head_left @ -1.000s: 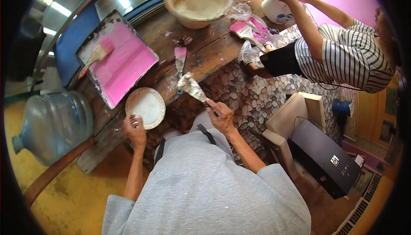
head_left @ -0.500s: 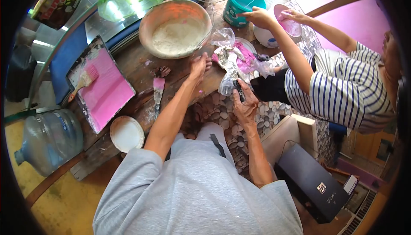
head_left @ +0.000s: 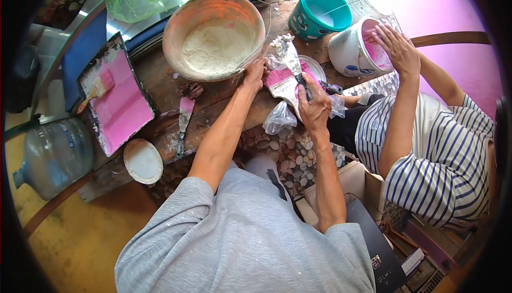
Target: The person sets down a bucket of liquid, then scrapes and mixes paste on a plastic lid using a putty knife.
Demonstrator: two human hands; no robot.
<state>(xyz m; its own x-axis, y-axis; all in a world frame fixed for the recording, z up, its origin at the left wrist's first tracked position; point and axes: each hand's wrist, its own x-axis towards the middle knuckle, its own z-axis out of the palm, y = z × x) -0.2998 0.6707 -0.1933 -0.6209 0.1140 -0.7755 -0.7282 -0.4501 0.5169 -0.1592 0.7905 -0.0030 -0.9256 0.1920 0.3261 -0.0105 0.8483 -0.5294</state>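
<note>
My left hand [head_left: 255, 74] is closed on the lower right rim of a worn bucket [head_left: 173, 53] that holds pale powder or dry mix. In my right hand [head_left: 316, 103] is a putty knife [head_left: 289, 55] by its dark handle. Its blade points up and away from me, with a lump of whitish putty at the tip. Under and beside that hand lie a wide brush with pink bristles [head_left: 282, 77] and a crumpled clear plastic bag [head_left: 279, 118].
A striped-shirted co-worker's hand [head_left: 400, 50] is at a white bucket [head_left: 344, 53] with pink paint inside. Nearby stands a teal bucket [head_left: 306, 21]. To the left are a pink paint tray [head_left: 120, 111] with a brush [head_left: 98, 90], a scraper [head_left: 185, 119], a white lid [head_left: 143, 161] and a water jug [head_left: 56, 157].
My right hand has raised the putty knife forward, nearer the worn bucket. My left hand has closed on its rim. The co-worker's hand has left the teal bucket for the white one.
</note>
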